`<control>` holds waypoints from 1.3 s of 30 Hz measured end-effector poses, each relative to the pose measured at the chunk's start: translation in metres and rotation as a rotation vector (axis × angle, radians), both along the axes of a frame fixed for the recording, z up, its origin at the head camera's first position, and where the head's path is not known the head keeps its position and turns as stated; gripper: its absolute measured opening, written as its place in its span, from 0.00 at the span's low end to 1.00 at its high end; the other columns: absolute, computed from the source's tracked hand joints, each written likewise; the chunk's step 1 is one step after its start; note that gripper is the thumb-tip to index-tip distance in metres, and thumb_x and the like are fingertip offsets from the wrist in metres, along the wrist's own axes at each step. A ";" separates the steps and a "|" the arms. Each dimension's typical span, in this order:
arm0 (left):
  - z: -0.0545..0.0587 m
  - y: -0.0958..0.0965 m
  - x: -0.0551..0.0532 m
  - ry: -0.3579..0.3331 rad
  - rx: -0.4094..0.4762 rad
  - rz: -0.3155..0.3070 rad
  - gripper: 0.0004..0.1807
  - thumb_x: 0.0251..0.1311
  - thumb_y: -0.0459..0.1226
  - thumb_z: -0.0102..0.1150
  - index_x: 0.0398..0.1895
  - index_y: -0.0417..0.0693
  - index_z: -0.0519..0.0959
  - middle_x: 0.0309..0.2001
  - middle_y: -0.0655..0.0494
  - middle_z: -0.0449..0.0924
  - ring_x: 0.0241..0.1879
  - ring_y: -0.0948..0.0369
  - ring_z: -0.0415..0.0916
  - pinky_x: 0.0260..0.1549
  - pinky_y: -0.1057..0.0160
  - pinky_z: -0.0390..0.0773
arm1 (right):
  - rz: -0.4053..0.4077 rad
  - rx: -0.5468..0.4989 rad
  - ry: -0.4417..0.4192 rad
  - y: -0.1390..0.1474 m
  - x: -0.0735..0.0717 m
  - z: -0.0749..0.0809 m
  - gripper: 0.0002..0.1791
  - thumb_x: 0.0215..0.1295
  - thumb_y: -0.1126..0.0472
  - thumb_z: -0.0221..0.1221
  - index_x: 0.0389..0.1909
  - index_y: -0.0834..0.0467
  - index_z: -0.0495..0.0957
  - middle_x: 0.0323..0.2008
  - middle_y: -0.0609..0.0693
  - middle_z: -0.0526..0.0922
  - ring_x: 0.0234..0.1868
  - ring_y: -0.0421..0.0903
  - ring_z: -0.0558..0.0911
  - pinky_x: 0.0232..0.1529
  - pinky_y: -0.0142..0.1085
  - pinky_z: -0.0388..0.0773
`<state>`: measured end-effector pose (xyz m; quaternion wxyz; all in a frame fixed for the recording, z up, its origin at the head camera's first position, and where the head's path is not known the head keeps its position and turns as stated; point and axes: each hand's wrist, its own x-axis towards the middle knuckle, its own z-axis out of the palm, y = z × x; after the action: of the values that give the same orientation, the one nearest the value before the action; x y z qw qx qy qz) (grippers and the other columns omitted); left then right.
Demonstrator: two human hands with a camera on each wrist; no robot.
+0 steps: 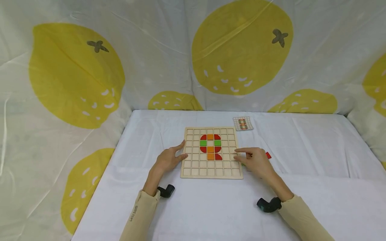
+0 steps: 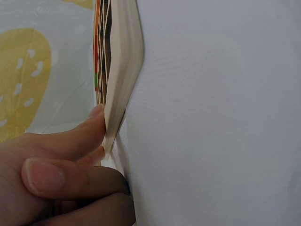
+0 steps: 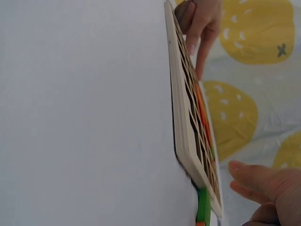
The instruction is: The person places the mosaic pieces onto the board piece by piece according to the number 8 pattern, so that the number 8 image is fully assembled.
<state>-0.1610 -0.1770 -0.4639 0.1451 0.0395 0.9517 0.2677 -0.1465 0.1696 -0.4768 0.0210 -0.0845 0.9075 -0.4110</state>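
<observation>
A square wooden grid board (image 1: pixel 196 172) lies flat on the white-covered table. In its cells sit red rounded pieces (image 1: pixel 217 157), orange squares (image 1: pixel 210 156) and green squares (image 1: pixel 203 143). My left hand (image 1: pixel 167 160) touches the board's left edge with thumb and index finger extended; the left wrist view shows a fingertip against the rim. Near the right edge is my right hand (image 1: pixel 255 161), thumb and index finger stretched toward the board with a gap between the tips. Nothing shows between them. In the right wrist view those fingers (image 3: pixel 254 175) stand apart from the board.
Behind the board's far right corner lies a small card (image 1: pixel 243 124) printed with a coloured grid pattern. A red piece (image 1: pixel 268 155) lies beside my right hand, which partly hides it. A green piece (image 3: pixel 203 205) rests against the board's right side. Lemon-printed cloth hangs behind.
</observation>
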 end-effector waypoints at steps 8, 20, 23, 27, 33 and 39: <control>0.000 -0.001 0.000 0.000 -0.001 -0.002 0.38 0.74 0.51 0.58 0.82 0.60 0.57 0.76 0.42 0.66 0.74 0.42 0.67 0.63 0.42 0.75 | -0.097 0.055 -0.005 0.051 0.010 -0.001 0.20 0.65 0.57 0.71 0.57 0.57 0.86 0.14 0.44 0.58 0.16 0.38 0.57 0.17 0.31 0.53; 0.001 0.000 0.001 0.008 0.001 -0.004 0.37 0.74 0.51 0.58 0.82 0.60 0.57 0.76 0.42 0.66 0.74 0.41 0.67 0.63 0.41 0.75 | -0.125 0.118 0.001 0.109 0.011 -0.001 0.21 0.66 0.59 0.70 0.59 0.58 0.85 0.18 0.46 0.61 0.21 0.38 0.58 0.20 0.36 0.56; 0.001 0.000 0.001 0.011 0.001 -0.006 0.37 0.74 0.51 0.58 0.82 0.60 0.58 0.76 0.42 0.66 0.74 0.41 0.67 0.63 0.41 0.75 | -0.089 0.115 -0.047 0.116 0.009 -0.003 0.21 0.66 0.61 0.68 0.60 0.57 0.84 0.19 0.46 0.61 0.22 0.39 0.59 0.20 0.37 0.57; 0.002 0.000 0.001 0.009 0.002 -0.001 0.37 0.74 0.51 0.58 0.82 0.60 0.58 0.76 0.43 0.66 0.75 0.42 0.66 0.65 0.41 0.74 | -0.051 0.085 -0.097 0.117 0.005 -0.007 0.21 0.67 0.61 0.68 0.61 0.59 0.83 0.19 0.46 0.62 0.22 0.39 0.60 0.19 0.35 0.57; 0.001 0.000 0.001 0.005 -0.004 0.003 0.38 0.74 0.51 0.59 0.82 0.60 0.58 0.76 0.43 0.66 0.75 0.42 0.65 0.67 0.40 0.72 | -0.042 0.068 -0.134 0.114 0.000 -0.009 0.21 0.67 0.61 0.68 0.60 0.60 0.83 0.20 0.46 0.62 0.19 0.39 0.61 0.17 0.33 0.57; 0.001 0.000 0.001 0.000 -0.005 0.002 0.38 0.74 0.51 0.58 0.82 0.61 0.57 0.77 0.44 0.65 0.75 0.42 0.65 0.68 0.40 0.72 | -0.062 0.070 -0.121 0.109 -0.002 -0.009 0.20 0.66 0.60 0.70 0.57 0.60 0.84 0.20 0.46 0.61 0.21 0.41 0.62 0.20 0.33 0.57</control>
<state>-0.1603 -0.1772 -0.4625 0.1450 0.0380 0.9524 0.2656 -0.1487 0.2786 -0.4861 0.0661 -0.0308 0.9205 -0.3838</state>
